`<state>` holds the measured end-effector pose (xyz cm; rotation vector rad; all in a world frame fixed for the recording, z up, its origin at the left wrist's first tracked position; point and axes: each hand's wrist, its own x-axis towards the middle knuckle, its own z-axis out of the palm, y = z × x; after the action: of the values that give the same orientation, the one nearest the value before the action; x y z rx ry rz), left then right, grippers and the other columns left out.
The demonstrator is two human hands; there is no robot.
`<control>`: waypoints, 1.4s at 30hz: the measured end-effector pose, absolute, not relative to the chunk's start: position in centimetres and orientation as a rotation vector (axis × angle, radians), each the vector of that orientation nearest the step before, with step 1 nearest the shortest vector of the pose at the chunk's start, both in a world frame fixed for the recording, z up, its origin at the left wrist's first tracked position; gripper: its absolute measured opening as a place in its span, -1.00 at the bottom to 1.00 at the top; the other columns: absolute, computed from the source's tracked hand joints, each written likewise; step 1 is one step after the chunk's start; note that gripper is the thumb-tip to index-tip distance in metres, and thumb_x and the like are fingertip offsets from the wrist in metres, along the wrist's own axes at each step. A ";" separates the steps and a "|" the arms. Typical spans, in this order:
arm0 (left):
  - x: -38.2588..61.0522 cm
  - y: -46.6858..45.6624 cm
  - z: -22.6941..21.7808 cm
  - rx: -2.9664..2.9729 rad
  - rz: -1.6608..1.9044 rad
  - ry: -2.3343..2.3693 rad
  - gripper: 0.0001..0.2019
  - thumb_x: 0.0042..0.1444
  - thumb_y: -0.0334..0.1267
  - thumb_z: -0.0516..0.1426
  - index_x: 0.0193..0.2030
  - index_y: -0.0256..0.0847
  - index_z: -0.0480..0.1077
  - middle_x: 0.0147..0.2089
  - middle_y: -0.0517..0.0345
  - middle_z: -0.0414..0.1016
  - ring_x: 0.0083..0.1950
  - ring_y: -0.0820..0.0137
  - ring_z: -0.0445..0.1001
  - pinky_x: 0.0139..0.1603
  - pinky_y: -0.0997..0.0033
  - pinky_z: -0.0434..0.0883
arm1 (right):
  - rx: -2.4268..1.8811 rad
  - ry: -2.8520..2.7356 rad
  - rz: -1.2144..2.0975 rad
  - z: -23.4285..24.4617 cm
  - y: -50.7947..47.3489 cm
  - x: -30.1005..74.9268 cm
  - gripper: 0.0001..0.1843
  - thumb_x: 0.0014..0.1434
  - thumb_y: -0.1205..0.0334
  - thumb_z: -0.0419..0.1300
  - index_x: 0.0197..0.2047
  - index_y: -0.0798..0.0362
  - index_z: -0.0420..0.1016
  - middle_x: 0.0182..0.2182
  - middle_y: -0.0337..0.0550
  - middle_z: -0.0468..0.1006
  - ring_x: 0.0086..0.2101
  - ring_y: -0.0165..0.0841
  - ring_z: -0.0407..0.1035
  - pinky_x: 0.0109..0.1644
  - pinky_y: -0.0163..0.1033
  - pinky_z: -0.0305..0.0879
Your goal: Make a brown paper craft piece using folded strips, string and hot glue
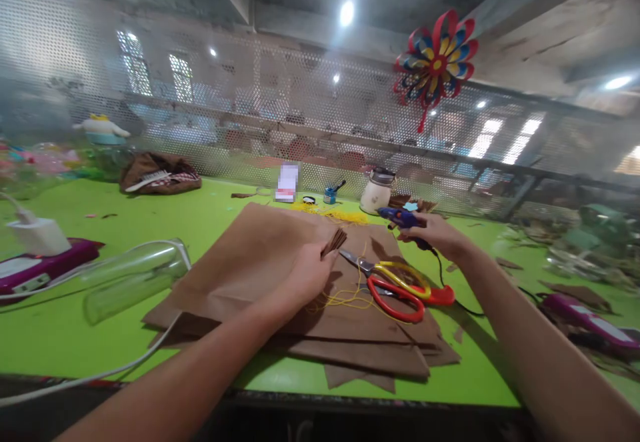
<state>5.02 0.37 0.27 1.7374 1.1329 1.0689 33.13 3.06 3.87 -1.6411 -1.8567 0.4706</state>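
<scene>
My left hand (314,270) is closed around a small bundle of folded brown paper (335,242), above a stack of brown paper sheets (260,249). In my right hand (440,234) is a dark blue hot glue gun (400,217), its nozzle pointing left, towards the bundle but apart from it. Between the hands, on the paper, lie scissors (395,289) with red and yellow handles. Loose yellow string (345,299) curls beside and under them. A second red handle (443,295) shows behind the scissors.
A clear plastic bottle (135,282) lies left of the paper, near a purple power strip (55,265) and a white cable. At the back stand a phone (287,183), a small blue jar (330,195) and a white jug (376,192). Another purple power strip (590,322) lies right.
</scene>
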 end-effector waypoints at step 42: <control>5.5 0.2 0.3 1.632 0.904 1.240 -0.75 0.05 -0.27 0.06 -0.24 -0.40 0.47 -0.68 0.32 0.12 -0.66 0.58 0.10 -0.63 0.56 0.04 | -1.277 -2.129 0.637 5.4 -1.3 28.2 -0.59 0.16 -0.06 0.03 -0.41 0.15 0.39 -0.54 -0.11 0.45 -0.52 -0.43 0.27 -0.49 -0.32 0.16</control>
<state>5.53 0.17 0.31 1.6316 1.2399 0.9044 28.20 -1.31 5.39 -1.2770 -2.1285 0.6374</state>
